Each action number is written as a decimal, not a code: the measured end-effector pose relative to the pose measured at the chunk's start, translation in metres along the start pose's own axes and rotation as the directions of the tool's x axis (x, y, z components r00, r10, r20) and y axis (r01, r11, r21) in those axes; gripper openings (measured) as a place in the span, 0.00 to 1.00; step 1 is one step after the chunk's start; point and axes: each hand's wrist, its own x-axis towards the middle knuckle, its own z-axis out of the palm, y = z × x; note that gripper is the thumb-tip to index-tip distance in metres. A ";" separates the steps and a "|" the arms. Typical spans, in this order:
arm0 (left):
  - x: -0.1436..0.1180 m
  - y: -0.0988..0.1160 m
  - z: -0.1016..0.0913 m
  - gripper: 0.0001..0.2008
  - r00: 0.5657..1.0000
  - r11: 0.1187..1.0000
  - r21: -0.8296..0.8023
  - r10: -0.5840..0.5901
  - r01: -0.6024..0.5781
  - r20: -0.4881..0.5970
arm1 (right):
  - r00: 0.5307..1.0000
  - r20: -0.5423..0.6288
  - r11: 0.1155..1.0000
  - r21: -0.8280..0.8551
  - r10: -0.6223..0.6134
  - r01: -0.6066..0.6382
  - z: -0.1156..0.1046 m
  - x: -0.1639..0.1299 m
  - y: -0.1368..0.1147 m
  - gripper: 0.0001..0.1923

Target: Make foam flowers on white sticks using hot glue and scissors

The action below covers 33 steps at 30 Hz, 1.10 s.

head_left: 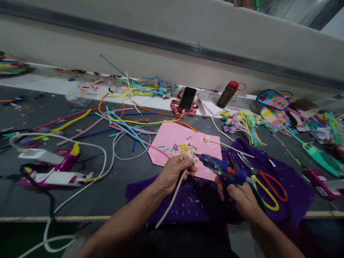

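Note:
Pinched in my left hand (177, 171) is a cream pipe cleaner (172, 203), its tail hanging down toward my lap and a small tuft at its upper end. My right hand (239, 197) is wrapped round the handle of a blue glue gun (220, 166). The gun's nozzle points left and is close to the tuft; whether they touch I cannot tell. Below lies a pink foam sheet (161, 147) with short yellow, purple and teal pipe cleaner bits (184, 147). Another cream stem with a tuft (206, 139) rests at the sheet's right side.
Scissors (271, 182) with red and yellow handles lie on a purple cloth (292, 190) at right. Long coloured pipe cleaners (126, 122) spread across the left. Behind stand a phone (188, 98), a bottle (227, 95) and bundled flowers (244, 125). A power strip (61, 161) with white cables sits left.

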 end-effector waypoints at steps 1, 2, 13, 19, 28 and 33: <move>0.000 0.000 0.000 0.13 1.000 1.000 0.003 0.001 -0.001 -0.006 | 1.000 0.006 1.000 -0.001 -0.001 0.001 0.000 0.000 0.000 0.21; 0.000 0.000 0.000 0.13 1.000 1.000 0.004 -0.002 0.002 -0.011 | 1.000 0.010 1.000 -0.001 -0.001 0.001 0.000 -0.001 -0.001 0.20; 0.000 0.000 0.000 0.12 1.000 1.000 0.002 -0.003 0.003 0.007 | 1.000 0.015 1.000 -0.011 -0.027 0.027 0.000 0.006 -0.001 0.19; 0.000 0.000 0.000 0.12 0.999 1.000 0.007 -0.022 0.022 -0.023 | 1.000 0.001 0.999 -0.021 -0.029 0.029 -0.002 0.003 -0.002 0.20; 0.000 0.002 0.000 0.14 0.999 0.999 0.033 -0.023 0.024 -0.038 | 0.998 0.058 1.000 -0.005 -0.008 0.008 -0.002 0.004 0.001 0.19; 0.000 0.001 0.000 0.12 0.999 0.999 0.010 -0.031 0.031 -0.017 | 1.000 0.008 1.000 -0.007 -0.027 0.027 -0.002 0.005 0.000 0.20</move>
